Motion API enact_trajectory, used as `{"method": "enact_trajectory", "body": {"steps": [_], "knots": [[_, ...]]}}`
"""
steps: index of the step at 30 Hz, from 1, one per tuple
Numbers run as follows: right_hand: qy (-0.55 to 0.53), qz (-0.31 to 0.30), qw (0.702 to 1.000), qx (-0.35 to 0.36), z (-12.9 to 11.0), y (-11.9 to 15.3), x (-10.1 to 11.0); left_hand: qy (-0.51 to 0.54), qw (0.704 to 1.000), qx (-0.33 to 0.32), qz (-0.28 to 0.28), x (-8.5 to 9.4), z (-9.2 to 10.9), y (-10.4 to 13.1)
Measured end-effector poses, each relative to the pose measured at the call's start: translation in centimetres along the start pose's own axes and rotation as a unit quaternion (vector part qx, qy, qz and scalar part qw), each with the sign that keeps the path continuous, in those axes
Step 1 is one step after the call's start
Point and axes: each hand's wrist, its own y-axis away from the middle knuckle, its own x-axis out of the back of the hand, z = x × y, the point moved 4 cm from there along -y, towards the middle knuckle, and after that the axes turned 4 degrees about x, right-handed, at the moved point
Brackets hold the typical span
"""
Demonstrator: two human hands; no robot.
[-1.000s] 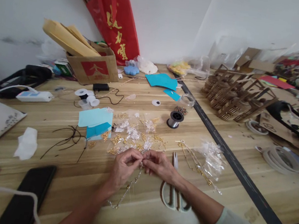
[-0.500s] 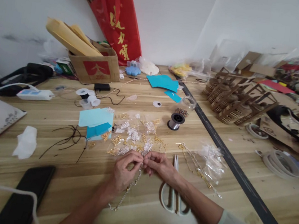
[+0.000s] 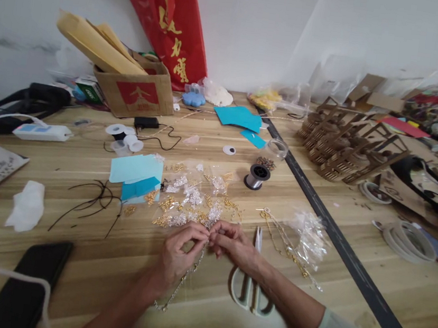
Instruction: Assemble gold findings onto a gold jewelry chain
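Note:
Fingertip to fingertip, my two hands meet over the table. My left hand (image 3: 182, 250) is closed in a pinch at the upper end of a beaded chain (image 3: 175, 294), which hangs down and curves to the left. My right hand (image 3: 233, 245) pinches at the same spot; what lies between its fingertips is too small to make out. A thin clear thread seems to trail below the hands. Just beyond them lie small bags and piles of silver beads (image 3: 193, 195) and gold beads (image 3: 168, 204). White-handled scissors (image 3: 252, 290) lie partly under my right forearm.
A wire spool (image 3: 257, 177) and a jar of brown beads (image 3: 267, 162) stand behind the beads. Gold chains (image 3: 285, 241) lie beside a clear plastic bag (image 3: 311, 236) on the right. Blue cards (image 3: 136, 169), black cords (image 3: 97, 199) and a phone (image 3: 29, 281) are on the left.
My hands stay pinched together at nearly the same place. The view has shifted slightly, so things on the left appear further left. The chain still hangs from the fingers.

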Motion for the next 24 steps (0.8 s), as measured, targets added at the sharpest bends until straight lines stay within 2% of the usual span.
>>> {"method": "enact_trajectory", "body": {"steps": [4, 11, 17, 19, 21, 24], "knots": [[0.014, 0.002, 1.0, 0.005, -0.2, 0.1, -0.1, 0.051, 0.995, 0.083, -0.017, 0.2, -0.7, 0.2], [0.074, 0.012, 0.997, 0.026, -0.6, 0.1, 0.0, 0.168, 0.963, 0.21, -0.022, 0.6, -1.7, 0.2], [0.179, 0.031, 0.981, 0.07, -1.2, 0.6, 0.2, 0.185, 0.949, 0.251, -0.041, 0.5, -2.2, -0.1], [0.261, 0.04, 0.958, 0.114, -1.7, 1.0, 0.2, 0.179, 0.949, 0.256, -0.042, 0.4, -2.4, -0.1], [0.353, 0.042, 0.917, 0.181, -2.3, 1.4, -0.1, 0.164, 0.951, 0.257, -0.041, 0.4, -2.5, 0.0], [0.448, 0.011, 0.853, 0.268, -2.6, 2.0, -0.7, 0.131, 0.958, 0.25, -0.04, 0.4, -2.6, -0.1]]}}
